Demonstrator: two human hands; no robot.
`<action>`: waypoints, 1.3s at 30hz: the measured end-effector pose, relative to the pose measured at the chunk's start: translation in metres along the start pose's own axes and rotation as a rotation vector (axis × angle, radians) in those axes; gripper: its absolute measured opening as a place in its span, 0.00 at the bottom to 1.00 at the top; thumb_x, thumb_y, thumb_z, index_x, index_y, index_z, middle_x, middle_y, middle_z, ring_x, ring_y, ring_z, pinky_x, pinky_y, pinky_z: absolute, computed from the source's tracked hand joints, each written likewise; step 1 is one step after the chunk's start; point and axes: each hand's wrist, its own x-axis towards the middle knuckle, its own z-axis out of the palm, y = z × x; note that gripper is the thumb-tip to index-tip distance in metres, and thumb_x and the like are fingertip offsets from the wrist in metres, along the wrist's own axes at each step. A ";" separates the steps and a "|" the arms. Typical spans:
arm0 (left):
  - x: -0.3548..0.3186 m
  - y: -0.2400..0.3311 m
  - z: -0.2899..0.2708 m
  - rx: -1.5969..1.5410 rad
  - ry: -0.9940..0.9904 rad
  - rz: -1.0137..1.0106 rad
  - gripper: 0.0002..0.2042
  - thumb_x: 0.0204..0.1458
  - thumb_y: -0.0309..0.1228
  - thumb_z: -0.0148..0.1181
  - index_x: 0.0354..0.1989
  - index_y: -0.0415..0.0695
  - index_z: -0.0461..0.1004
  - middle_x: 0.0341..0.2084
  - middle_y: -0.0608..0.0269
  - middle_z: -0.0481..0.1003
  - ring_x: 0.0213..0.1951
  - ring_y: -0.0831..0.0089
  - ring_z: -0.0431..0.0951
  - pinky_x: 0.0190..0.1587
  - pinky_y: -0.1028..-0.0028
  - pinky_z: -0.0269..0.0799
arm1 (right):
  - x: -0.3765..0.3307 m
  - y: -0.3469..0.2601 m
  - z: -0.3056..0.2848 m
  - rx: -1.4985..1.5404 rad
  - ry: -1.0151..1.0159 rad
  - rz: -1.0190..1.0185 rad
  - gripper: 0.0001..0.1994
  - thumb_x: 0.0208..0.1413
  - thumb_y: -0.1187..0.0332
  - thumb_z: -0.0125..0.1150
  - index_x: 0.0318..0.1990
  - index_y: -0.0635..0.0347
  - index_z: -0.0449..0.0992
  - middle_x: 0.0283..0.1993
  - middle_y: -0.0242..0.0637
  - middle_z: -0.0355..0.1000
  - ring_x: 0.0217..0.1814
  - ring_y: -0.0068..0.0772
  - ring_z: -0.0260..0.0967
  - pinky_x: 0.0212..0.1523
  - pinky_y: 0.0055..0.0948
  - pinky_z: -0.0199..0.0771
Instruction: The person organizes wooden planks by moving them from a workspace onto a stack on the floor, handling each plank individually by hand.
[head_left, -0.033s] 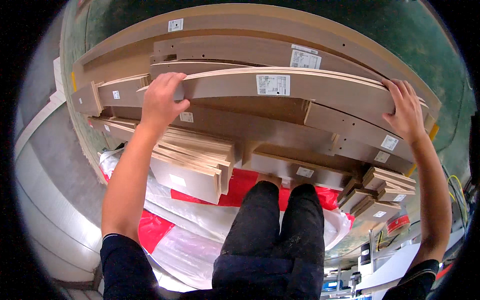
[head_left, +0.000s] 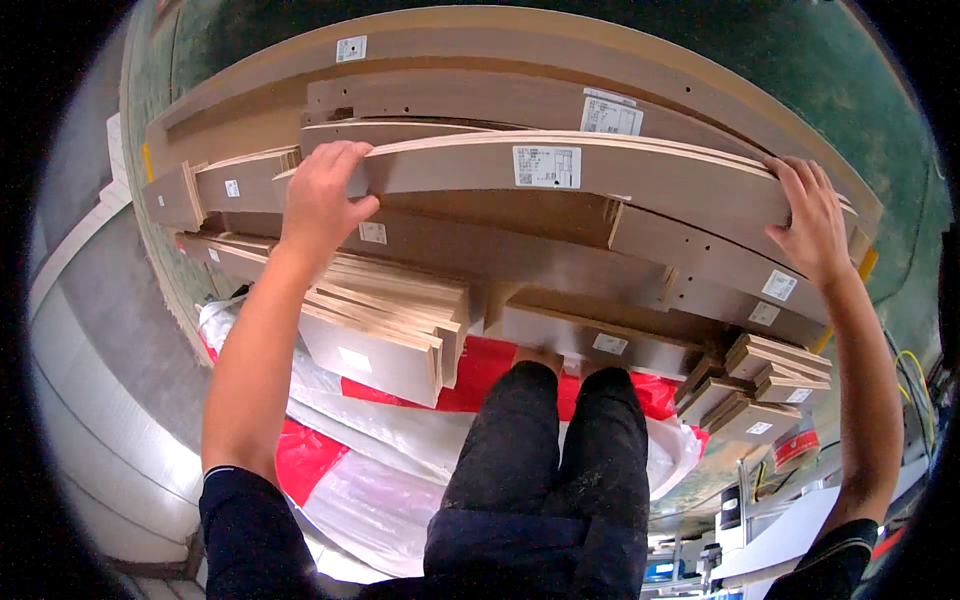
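A long grey-brown board (head_left: 450,170) with pale edges and a white label runs across in front of me, on edge among other boards. It looks like a thin stack of boards. My left hand (head_left: 322,200) grips its left part, fingers over the top edge and thumb on the front face. Near its right end, my right hand (head_left: 812,222) is closed on it in the same way, fingertips over the top edge. The far sides of the boards, behind the fingers, are hidden.
Longer boards (head_left: 440,48) stand behind. A stack of short panels (head_left: 370,350) leans at the lower left, and small blocks of panels (head_left: 760,395) sit at the right. Red and white plastic sheeting (head_left: 400,450) lies around my legs. Cables (head_left: 912,390) run along the right.
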 end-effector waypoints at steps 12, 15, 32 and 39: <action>0.047 0.006 -0.011 0.038 -0.012 0.117 0.25 0.33 0.25 0.65 0.46 0.44 0.71 0.44 0.56 0.73 0.48 0.56 0.72 0.51 0.63 0.69 | -0.019 0.011 0.003 0.050 -0.095 0.143 0.30 0.38 0.76 0.67 0.53 0.58 0.66 0.52 0.43 0.66 0.55 0.50 0.64 0.54 0.41 0.67; 0.069 0.012 -0.012 0.044 -0.043 0.148 0.25 0.34 0.26 0.65 0.47 0.45 0.71 0.45 0.57 0.73 0.49 0.56 0.72 0.52 0.63 0.69 | -0.030 0.018 0.002 0.055 -0.085 0.198 0.29 0.38 0.76 0.66 0.53 0.58 0.66 0.53 0.43 0.66 0.56 0.51 0.64 0.54 0.41 0.67; 0.093 0.022 0.013 -0.115 -0.107 0.135 0.27 0.46 0.41 0.63 0.55 0.45 0.66 0.54 0.56 0.68 0.58 0.56 0.65 0.61 0.62 0.60 | -0.047 0.027 0.014 0.090 -0.001 0.238 0.34 0.42 0.70 0.65 0.61 0.55 0.62 0.58 0.46 0.65 0.62 0.52 0.59 0.63 0.42 0.58; 0.080 -0.084 0.032 -0.129 0.303 -0.456 0.32 0.52 0.50 0.58 0.55 0.33 0.66 0.55 0.43 0.66 0.56 0.56 0.67 0.59 0.62 0.59 | -0.123 0.141 0.041 0.852 0.352 1.179 0.25 0.55 0.52 0.58 0.55 0.57 0.69 0.56 0.35 0.68 0.56 0.32 0.63 0.56 0.33 0.59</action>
